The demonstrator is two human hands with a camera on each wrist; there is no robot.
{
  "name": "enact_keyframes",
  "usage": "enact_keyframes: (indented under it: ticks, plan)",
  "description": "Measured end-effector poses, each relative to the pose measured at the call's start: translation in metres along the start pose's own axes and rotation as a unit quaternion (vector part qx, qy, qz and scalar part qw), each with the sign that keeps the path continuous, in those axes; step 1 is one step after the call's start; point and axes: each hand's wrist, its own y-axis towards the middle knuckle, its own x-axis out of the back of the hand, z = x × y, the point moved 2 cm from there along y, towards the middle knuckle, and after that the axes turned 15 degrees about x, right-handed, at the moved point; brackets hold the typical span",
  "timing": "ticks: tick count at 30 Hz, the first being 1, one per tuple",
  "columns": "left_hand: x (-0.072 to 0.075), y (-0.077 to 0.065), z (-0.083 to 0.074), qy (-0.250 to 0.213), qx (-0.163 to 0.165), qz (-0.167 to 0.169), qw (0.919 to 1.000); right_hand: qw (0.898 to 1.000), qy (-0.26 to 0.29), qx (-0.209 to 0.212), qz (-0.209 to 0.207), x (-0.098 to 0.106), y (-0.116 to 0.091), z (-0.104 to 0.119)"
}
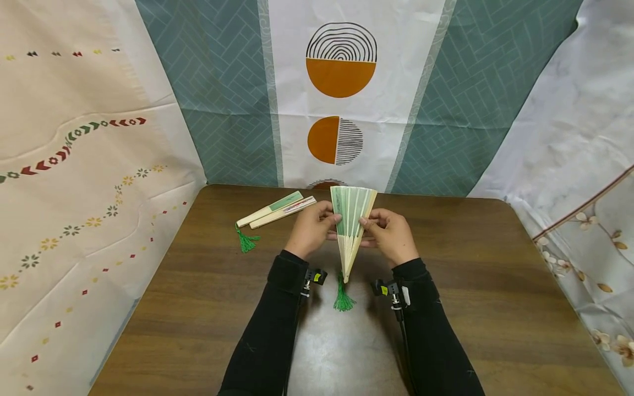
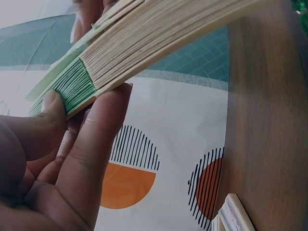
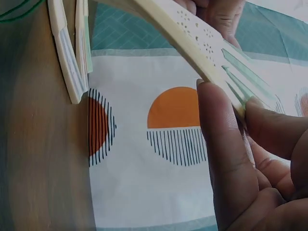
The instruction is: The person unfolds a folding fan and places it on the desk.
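Observation:
A green folding fan (image 1: 353, 212) with pale wooden ribs is held partly spread above the table, its pivot end pointing toward the person. My left hand (image 1: 313, 225) pinches the fan's left edge between thumb and fingers. On the opposite edge, my right hand (image 1: 390, 234) grips the outer rib with thumb and fingers. From the pivot hangs a green tassel (image 1: 343, 297). In the left wrist view the ribs (image 2: 120, 45) stack closely, with green leaf folds beside the thumb. Small pierced holes mark the outer rib (image 3: 192, 33) in the right wrist view.
Two folded fans (image 1: 282, 210) lie side by side on the wooden table (image 1: 213, 308), left of the hands. A green tassel (image 1: 246, 240) trails from one of them. Patterned cloth (image 1: 342, 104) hangs behind the table's far edge, with more cloth at both sides.

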Motion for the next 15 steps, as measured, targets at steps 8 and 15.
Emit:
enact_keyframes:
  ticks: [8, 15]
  plan:
    - [0.0027, 0.0021, 0.0007, -0.053, 0.008, 0.006, 0.9986, 1.000, 0.021, -0.003, -0.009, 0.0043, 0.0002, 0.0026]
    - [0.0087, 0.0009, -0.0003, -0.098, 0.013, 0.012, 0.9951, 0.999, 0.040, 0.007, -0.029, 0.0086, -0.0004, 0.0041]
